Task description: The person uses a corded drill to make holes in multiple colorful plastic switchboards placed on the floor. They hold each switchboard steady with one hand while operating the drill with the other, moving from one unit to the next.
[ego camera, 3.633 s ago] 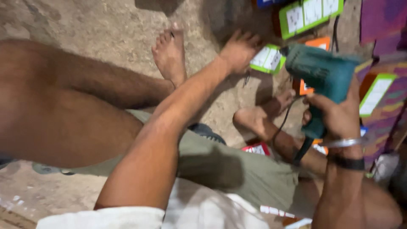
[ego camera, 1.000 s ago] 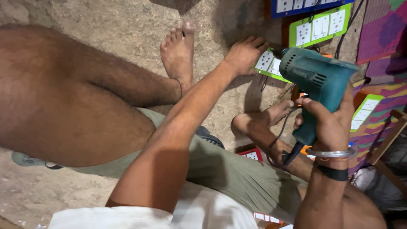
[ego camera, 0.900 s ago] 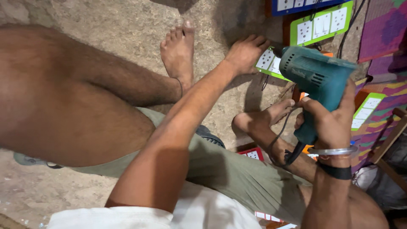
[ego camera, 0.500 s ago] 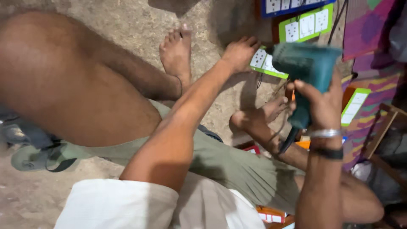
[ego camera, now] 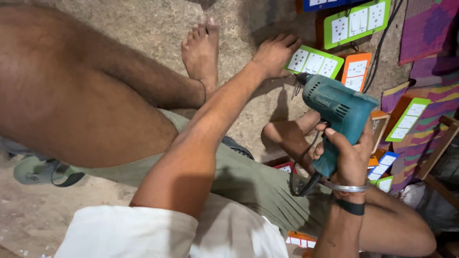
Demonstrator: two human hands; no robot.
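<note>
My right hand (ego camera: 351, 160) grips the handle of a teal corded electric drill (ego camera: 334, 107), whose chuck points at a green-framed switch board (ego camera: 314, 62) lying on the stone floor. My left hand (ego camera: 275, 55) rests flat on the left end of that board, fingers spread, holding it down. The drill's tip hovers just by the board's lower edge. I sit on the floor with bare legs and a bare foot (ego camera: 201, 50) stretched out left of the board.
Several more switch boards lie around: a larger green one (ego camera: 357, 23), an orange one (ego camera: 356, 70), another green one (ego camera: 407, 119), small ones near my knee. Colourful woven mats (ego camera: 430, 28) lie at right. A green sandal (ego camera: 43, 171) sits at left. The drill's black cord (ego camera: 301, 184) loops over my lap.
The drill has dropped and tilted so its chuck now points at the green board by my left hand. My left hand stays on the board. The view has shifted slightly.
</note>
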